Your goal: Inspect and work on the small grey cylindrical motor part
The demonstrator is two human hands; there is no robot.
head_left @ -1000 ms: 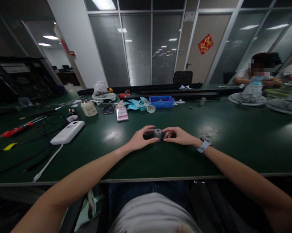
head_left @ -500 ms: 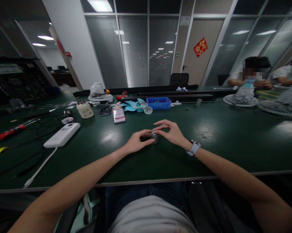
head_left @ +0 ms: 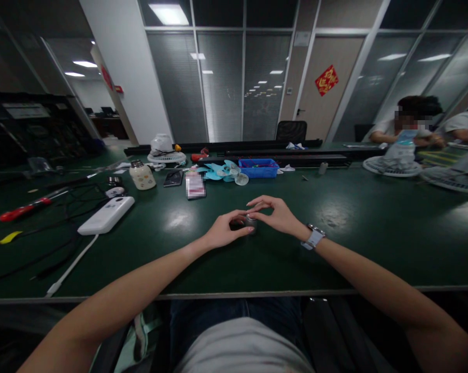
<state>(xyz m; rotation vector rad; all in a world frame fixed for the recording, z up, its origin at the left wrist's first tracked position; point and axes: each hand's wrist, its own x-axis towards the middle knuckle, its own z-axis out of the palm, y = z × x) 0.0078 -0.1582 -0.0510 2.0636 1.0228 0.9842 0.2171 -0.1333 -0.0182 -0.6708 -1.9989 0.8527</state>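
Observation:
A small grey cylinder (head_left: 251, 225) stands on the green table in front of me, partly covered by my fingers. My left hand (head_left: 226, 231) grips it from the left, with the thumb across its near side and the fingers behind. From the right, my right hand (head_left: 277, 217) reaches over with thumb and fingers bent together at the cylinder's top. Whether a tiny part sits between those fingertips cannot be made out. A watch with a pale strap (head_left: 314, 238) is on my right wrist.
A white power bank (head_left: 107, 215) with a cable, black cords and a red-handled tool (head_left: 26, 209) lie left. Behind are a cream bottle (head_left: 142, 176), phone (head_left: 173, 178), blue fan blades (head_left: 223, 172), and blue basket (head_left: 259, 169). Fan parts (head_left: 392, 167) and people are at right.
The view has shifted slightly, so everything appears a little right and lower. My right fingers have come down closer to the cylinder's top; my left hand keeps its grip.

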